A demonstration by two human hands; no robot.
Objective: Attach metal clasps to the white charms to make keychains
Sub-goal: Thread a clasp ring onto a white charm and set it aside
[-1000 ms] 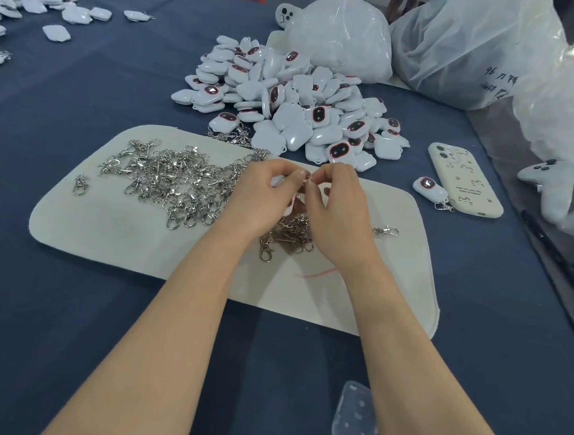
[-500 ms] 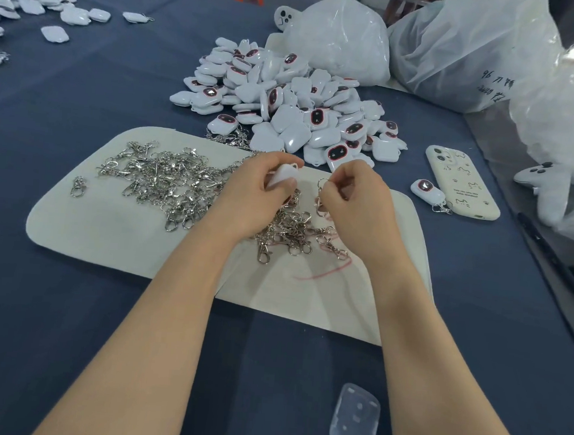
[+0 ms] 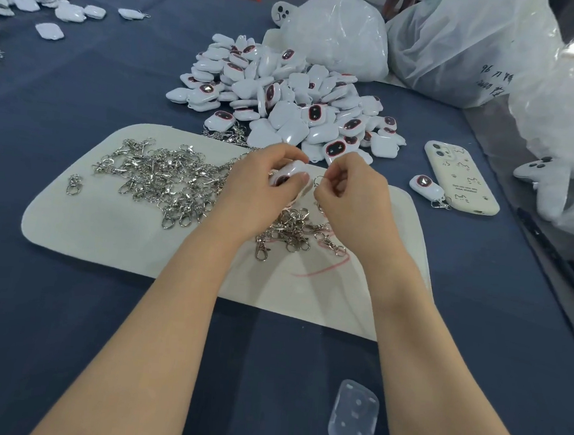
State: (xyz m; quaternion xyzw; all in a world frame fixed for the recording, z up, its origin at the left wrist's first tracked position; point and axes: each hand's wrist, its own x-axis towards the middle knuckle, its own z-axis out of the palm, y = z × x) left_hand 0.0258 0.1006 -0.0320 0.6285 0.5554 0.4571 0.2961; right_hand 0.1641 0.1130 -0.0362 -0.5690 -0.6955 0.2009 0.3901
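My left hand point(image 3: 257, 184) grips one white charm point(image 3: 290, 174) at frame centre; my right hand point(image 3: 352, 202) pinches a metal clasp point(image 3: 318, 182) just beside it, apparently not yet joined. One finished keychain point(image 3: 425, 187) lies at right; many loose clasps point(image 3: 165, 180) lie unused at left.

Glossy white plastic charms point(image 3: 281, 96) heaped beyond a matt cream felt mat point(image 3: 106, 230), which carries shiny silver metal clasps point(image 3: 168, 180), on the dark blue cloth surface point(image 3: 47, 318).
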